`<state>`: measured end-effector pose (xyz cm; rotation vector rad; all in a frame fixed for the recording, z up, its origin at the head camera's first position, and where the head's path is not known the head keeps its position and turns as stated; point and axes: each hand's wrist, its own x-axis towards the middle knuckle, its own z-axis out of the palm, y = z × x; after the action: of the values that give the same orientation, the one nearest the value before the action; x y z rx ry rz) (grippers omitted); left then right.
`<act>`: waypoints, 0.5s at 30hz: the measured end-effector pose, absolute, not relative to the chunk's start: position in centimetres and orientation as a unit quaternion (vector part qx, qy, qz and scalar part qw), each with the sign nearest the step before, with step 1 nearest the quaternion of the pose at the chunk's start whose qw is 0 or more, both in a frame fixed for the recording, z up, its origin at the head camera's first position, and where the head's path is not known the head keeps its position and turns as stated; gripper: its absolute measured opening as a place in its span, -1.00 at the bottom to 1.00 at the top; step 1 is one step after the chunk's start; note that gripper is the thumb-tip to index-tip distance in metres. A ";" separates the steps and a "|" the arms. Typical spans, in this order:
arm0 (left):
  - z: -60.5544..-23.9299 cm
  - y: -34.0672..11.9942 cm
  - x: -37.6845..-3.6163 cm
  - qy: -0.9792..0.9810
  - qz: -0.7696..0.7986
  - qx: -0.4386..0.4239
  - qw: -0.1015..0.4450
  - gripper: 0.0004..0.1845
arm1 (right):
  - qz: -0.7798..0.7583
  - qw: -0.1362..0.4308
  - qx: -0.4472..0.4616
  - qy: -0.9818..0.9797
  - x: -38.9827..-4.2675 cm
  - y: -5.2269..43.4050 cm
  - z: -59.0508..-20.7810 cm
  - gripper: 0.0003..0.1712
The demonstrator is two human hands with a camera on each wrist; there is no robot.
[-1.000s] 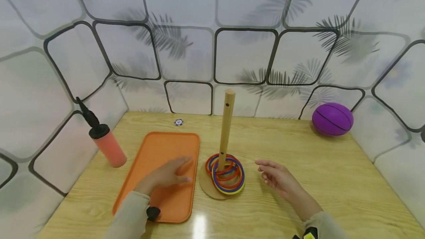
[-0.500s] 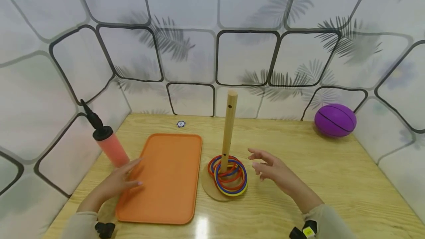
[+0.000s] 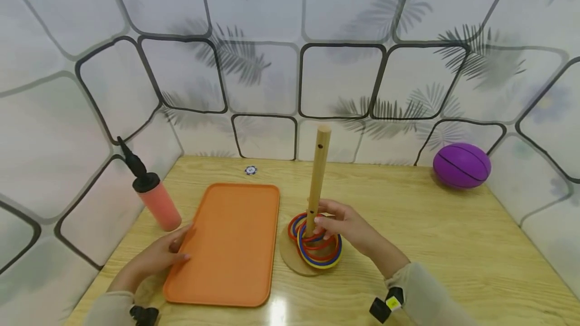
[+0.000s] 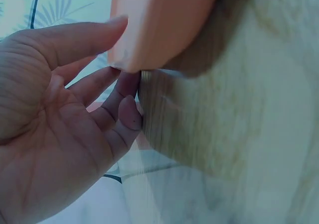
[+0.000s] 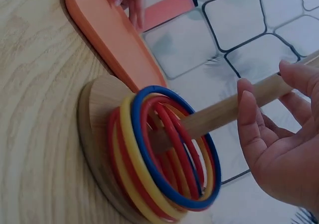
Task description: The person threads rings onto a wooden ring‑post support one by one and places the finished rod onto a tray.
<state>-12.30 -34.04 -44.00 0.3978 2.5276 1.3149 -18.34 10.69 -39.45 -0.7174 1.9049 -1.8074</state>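
Note:
My left hand (image 3: pixel 158 258) is at the left edge of an orange tray (image 3: pixel 226 245). In the left wrist view its thumb lies over the tray's rim, with fingers bent below the edge. A wooden post (image 3: pixel 318 175) stands upright on a round wooden base (image 3: pixel 290 258) right of the tray. My right hand (image 3: pixel 346 225) grips the post low down, just above the rings, with thumb in front and index finger behind. Red, blue and yellow rings (image 5: pixel 149 154) lie stacked loosely around the post's foot, some tilted.
A pink hand pump (image 3: pixel 158 205) with a black top leans at the left wall. A poker chip (image 3: pixel 250 170) lies behind the tray. In the back right corner sits a purple ball (image 3: pixel 462 165). Patterned walls border the wooden table (image 3: pixel 408 215).
My left hand has moved from above the tray leftward and taken its left edge. My right hand has moved left from beside the rings and closed around the post.

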 end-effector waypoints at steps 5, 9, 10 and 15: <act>-44.3 -34.5 -12.2 0.879 0.442 0.129 0.124 -0.17 | -0.672 0.202 -0.235 0.672 -18.3 9.8 -40.1 -0.42; -44.6 -34.8 -12.3 0.875 0.452 0.123 0.125 -0.19 | -0.691 0.192 -0.210 0.664 -18.2 9.4 -40.2 -0.42; -44.6 -34.8 -12.4 0.871 0.458 0.126 0.128 -0.18 | -0.694 0.187 -0.207 0.664 -18.2 9.4 -40.3 -0.44; -44.6 -34.6 -12.5 0.866 0.467 0.127 0.130 -0.17 | -0.693 0.160 -0.209 0.671 -18.1 9.9 -40.4 -0.49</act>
<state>-12.54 -34.62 -44.56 0.3679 2.5143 1.3556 -18.14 9.90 -40.37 -0.5984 1.9174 -1.9800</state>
